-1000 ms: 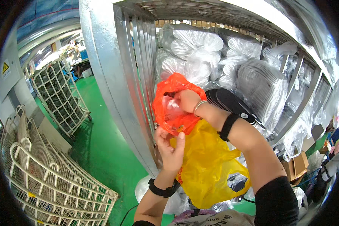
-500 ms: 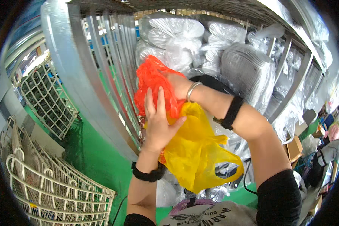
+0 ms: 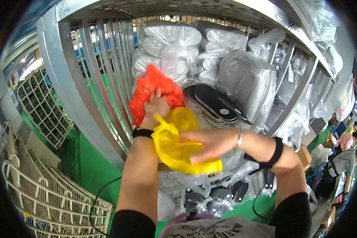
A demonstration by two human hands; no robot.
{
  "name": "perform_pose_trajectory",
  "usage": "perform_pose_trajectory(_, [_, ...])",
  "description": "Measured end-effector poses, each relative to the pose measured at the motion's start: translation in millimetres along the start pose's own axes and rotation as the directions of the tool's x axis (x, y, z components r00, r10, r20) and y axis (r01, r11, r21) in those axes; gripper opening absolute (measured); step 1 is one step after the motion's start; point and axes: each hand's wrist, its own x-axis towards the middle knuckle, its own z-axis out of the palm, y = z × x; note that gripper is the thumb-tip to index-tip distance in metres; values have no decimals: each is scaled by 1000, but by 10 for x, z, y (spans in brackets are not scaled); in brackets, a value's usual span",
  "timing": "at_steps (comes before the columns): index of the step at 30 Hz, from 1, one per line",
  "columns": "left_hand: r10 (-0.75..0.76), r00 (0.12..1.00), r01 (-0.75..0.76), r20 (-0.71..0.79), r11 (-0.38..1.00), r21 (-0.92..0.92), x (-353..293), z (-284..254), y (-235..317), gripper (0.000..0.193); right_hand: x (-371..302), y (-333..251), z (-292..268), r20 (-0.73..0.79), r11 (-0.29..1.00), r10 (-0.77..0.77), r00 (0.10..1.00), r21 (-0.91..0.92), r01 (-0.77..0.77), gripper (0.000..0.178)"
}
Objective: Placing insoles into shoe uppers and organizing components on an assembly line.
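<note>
Both hands are now pushing bags into the rack: left hand (image 3: 156, 106) gripping the orange bag (image 3: 152, 90), right hand (image 3: 212, 143) flat open on the yellow bag (image 3: 174, 146), which was hanging lower before.

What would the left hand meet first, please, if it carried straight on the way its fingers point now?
The left hand points up into the rack and is already pressed on the orange bag. Pushing on, it would likely squash that bag into the clear bags of white pieces behind, though the depth is hard to judge.

Crumpled orange bag (image 3: 152, 93) above yellow bag (image 3: 174, 144)
</note>
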Motion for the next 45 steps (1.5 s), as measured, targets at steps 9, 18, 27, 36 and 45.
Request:
perform_pose_trajectory(9, [-306,947,302,95,952,49,314,379,-94,65,-419,386,781,-281,937,108,954,-291,-192,45])
perform_pose_trajectory(18, [-120,993,63,-19,644,-762,213,348,-782,42,-309,243,958,-652,891,-6,758,-348,-292,20])
perform_pose_trajectory(27, [149,942,-294,-300,796,-529,-2652,-865,644,95,-602,-415,547,-810,945,-265,523,-325,-24,30])
perform_pose_trajectory(36, [-443,595,407,-671,886,-224,-4119,-412,1166,74,-581,-1341,732,-333,730,-477,813,364,578,34])
perform_pose_trajectory(45, [-692,350,780,-631,589,-212,-5887,-466,694,37,-163,-1638,1441,-55,933,-326,944,138,331,33])
